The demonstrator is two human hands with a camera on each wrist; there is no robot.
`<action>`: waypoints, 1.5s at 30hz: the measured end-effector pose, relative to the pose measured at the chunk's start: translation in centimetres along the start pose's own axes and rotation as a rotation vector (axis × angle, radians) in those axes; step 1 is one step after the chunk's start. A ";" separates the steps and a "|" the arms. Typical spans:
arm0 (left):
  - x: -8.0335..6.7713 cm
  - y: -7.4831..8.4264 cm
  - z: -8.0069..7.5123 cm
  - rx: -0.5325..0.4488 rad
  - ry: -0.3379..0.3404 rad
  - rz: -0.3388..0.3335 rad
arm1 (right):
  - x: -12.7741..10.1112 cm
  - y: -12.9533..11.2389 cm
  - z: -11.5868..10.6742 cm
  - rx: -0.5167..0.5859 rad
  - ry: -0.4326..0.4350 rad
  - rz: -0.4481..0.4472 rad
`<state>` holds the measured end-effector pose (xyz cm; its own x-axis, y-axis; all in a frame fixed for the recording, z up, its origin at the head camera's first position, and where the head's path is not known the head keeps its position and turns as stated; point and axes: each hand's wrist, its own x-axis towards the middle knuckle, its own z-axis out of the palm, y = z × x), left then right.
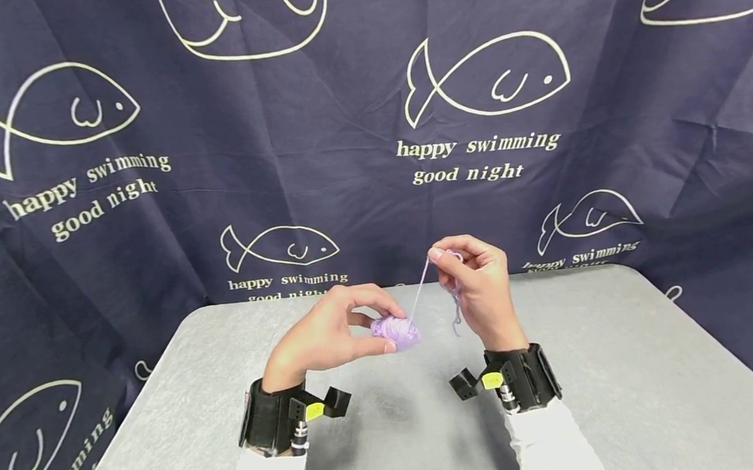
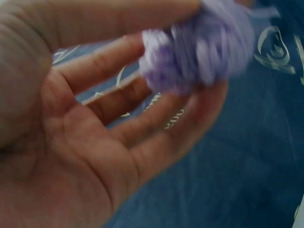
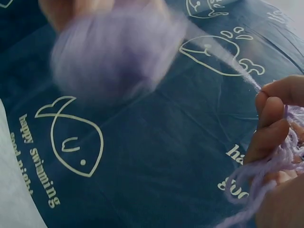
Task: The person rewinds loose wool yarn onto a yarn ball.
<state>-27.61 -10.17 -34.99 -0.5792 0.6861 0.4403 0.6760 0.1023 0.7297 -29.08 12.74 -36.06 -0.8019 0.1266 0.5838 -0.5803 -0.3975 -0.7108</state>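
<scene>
A small ball of lilac yarn (image 1: pixel 395 330) is held by my left hand (image 1: pixel 332 330), between the thumb below and the fingers above. In the left wrist view the yarn ball (image 2: pixel 199 52) sits at the fingertips, away from the palm. My right hand (image 1: pixel 483 286), up and to the right, pinches the yarn strand (image 1: pixel 419 292) between thumb and forefinger. That strand runs taut from the ball to the pinch. Loose loops of yarn (image 3: pixel 256 183) lie in the right palm and dangle below it. The yarn ball (image 3: pixel 118 52) is blurred in the right wrist view.
Both hands are above a light grey table (image 1: pixel 230 391). Behind it hangs a dark blue cloth (image 1: pixel 356 134) printed with white fish and lettering. Black straps with small camera mounts (image 1: pixel 274 417) wrap both wrists.
</scene>
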 end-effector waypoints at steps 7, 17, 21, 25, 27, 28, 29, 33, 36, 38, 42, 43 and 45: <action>-0.1 0.8 -0.1 -0.287 0.006 0.143 | 0.0 0.8 -0.1 -0.201 -0.036 0.049; 0.6 1.0 0.2 -0.502 0.381 0.257 | -0.3 1.2 0.0 -0.412 -0.246 0.106; 1.1 1.1 0.5 -0.469 0.546 0.234 | -0.5 1.2 0.4 -0.454 -0.346 0.079; 1.5 1.1 0.8 -0.434 0.699 0.201 | -0.8 1.1 1.0 -0.483 -0.412 0.070; 1.6 1.0 0.9 -0.403 0.770 0.182 | -1.0 0.9 1.3 -0.501 -0.427 0.069; 1.7 0.9 0.9 -0.381 0.799 0.170 | -1.1 0.8 1.5 -0.508 -0.432 0.069; 1.7 0.9 0.9 -0.349 0.823 0.157 | -1.2 0.7 1.7 -0.512 -0.436 0.067; 1.7 0.3 0.9 -0.182 0.856 0.101 | -1.3 0.0 2.0 -0.511 -0.435 0.038; 1.6 0.0 0.8 -0.055 0.823 0.061 | -1.3 -0.6 1.9 -0.488 -0.413 -0.002; 1.5 -0.1 0.9 0.014 0.788 0.034 | -1.2 -0.8 1.8 -0.454 -0.392 -0.024; 1.4 -0.1 1.1 0.145 0.718 -0.033 | -1.1 -1.1 1.4 -0.392 -0.357 -0.027; 1.4 -0.1 1.1 0.169 0.700 -0.047 | -1.0 -1.1 1.4 -0.386 -0.348 -0.021; 1.4 -0.1 1.3 0.219 0.666 -0.064 | -1.0 -1.2 1.3 -0.378 -0.331 -0.005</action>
<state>-27.91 -8.32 -35.14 -0.7294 0.0942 0.6775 0.6669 0.3186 0.6737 -27.37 11.96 -35.29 -0.7468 -0.1915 0.6369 -0.6436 -0.0331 -0.7646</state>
